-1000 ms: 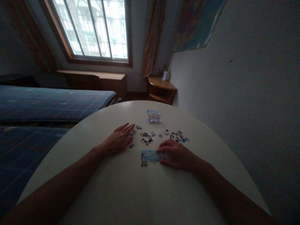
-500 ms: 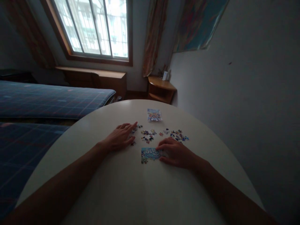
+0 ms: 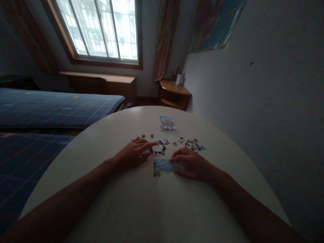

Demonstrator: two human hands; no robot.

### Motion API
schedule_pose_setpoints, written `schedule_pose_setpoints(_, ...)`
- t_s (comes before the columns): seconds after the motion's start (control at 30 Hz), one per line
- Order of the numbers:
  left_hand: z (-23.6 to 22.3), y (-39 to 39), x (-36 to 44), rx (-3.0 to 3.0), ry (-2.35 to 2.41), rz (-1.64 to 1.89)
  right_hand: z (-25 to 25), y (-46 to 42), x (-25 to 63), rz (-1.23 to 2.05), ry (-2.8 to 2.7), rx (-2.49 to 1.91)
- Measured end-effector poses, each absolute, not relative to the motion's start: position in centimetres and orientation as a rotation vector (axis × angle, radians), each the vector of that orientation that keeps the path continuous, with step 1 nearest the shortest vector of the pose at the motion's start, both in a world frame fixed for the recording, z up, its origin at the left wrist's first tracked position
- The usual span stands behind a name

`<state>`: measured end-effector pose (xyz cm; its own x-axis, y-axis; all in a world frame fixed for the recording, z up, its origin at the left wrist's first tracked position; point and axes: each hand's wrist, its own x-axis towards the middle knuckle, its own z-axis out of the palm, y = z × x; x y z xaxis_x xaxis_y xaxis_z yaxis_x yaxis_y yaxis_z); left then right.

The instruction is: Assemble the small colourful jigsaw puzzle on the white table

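A partly joined jigsaw puzzle [image 3: 164,165], light blue with the letters "Blu" at its top, lies flat on the white table [image 3: 141,199]. My right hand [image 3: 188,163] has its index finger at the puzzle's top edge and its thumb at the bottom edge, covering the right end. My left hand [image 3: 138,152] is open, index finger stretched toward the loose puzzle pieces [image 3: 163,147] just above the puzzle. Other loose pieces [image 3: 143,136] lie beyond the left hand, and some are hidden beneath it.
A larger heap of loose pieces [image 3: 194,144] lies beyond my right hand. Farther back on the table is a small printed picture sheet [image 3: 167,123]. A bed with a plaid mattress [image 3: 55,108] stands at the left, and a white wall [image 3: 253,101] runs along the right.
My left hand has slid right and slightly toward me, its index finger now at the middle pieces. Pieces it covered at the far left now show. My right hand stays at the puzzle.
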<state>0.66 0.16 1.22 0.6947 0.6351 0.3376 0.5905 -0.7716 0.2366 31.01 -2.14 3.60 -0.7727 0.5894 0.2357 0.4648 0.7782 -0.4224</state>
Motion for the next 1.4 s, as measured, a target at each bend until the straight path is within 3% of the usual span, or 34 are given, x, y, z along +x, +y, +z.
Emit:
schedule_pose_setpoints(0.8, 2.5, -1.6, 1.2, 2.536, 1.023, 0.440, 3.6, -2.2, 31.0, 0.483, -2.618, -0.797)
schedule_pose_setpoints(1.0, 2.9, -2.0, 1.4, 2.513, 0.967, 0.509, 3.4, -2.1, 30.9, 0.447, -2.601, -0.798)
schedule_pose_setpoints(1.2, 3.1, -3.9, 3.7, 2.211, 1.057, 0.857, 3.6, -2.9, 29.7, 0.492, -2.496, -0.838)
schedule_pose_setpoints(1.4, 2.9, -5.7, 6.0, 2.038, 1.089, 0.939, 3.6, -3.8, 28.4, 0.846, -2.207, -0.957)
